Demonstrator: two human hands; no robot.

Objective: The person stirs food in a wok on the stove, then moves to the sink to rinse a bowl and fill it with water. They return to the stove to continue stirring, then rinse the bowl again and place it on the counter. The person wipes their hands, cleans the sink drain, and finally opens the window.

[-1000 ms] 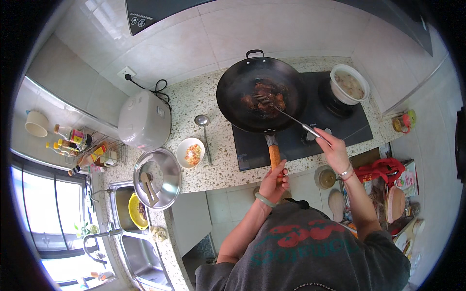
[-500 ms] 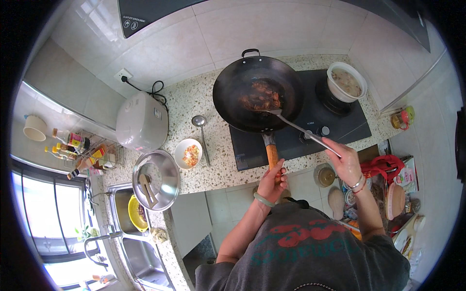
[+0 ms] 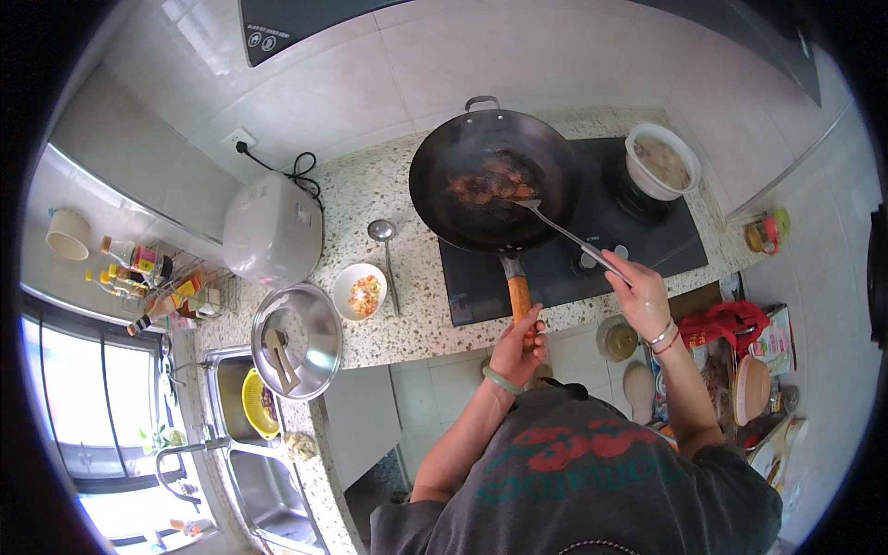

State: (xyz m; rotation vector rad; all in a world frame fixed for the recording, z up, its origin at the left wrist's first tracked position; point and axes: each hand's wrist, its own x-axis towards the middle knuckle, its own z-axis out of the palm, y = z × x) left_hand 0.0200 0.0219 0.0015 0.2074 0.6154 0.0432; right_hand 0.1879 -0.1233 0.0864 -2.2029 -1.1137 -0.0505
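Observation:
A dark wok (image 3: 444, 199) sits on the black cooktop (image 3: 601, 287), its wooden handle pointing toward me. My left hand (image 3: 518, 345) is closed around that handle. Browned pieces of food (image 3: 488, 180), perhaps meat, lie in the middle of the wok with faint steam over them. My right hand (image 3: 640, 298) grips the long metal handle of a spatula (image 3: 572, 237). The spatula's blade rests in the wok at the right edge of the food.
A white pot of food (image 3: 686, 188) stands at the cooktop's right. Left of the wok are a ladle (image 3: 387, 259), a bowl of chopped ingredients (image 3: 359, 292), a glass lid (image 3: 319, 365) and a white rice cooker (image 3: 268, 229). The sink (image 3: 268, 499) holds a yellow basket (image 3: 252, 407).
My right hand has moved a little left and up with the spatula, whose blade has shifted slightly up and right in the wok. My left hand stays on the handle.

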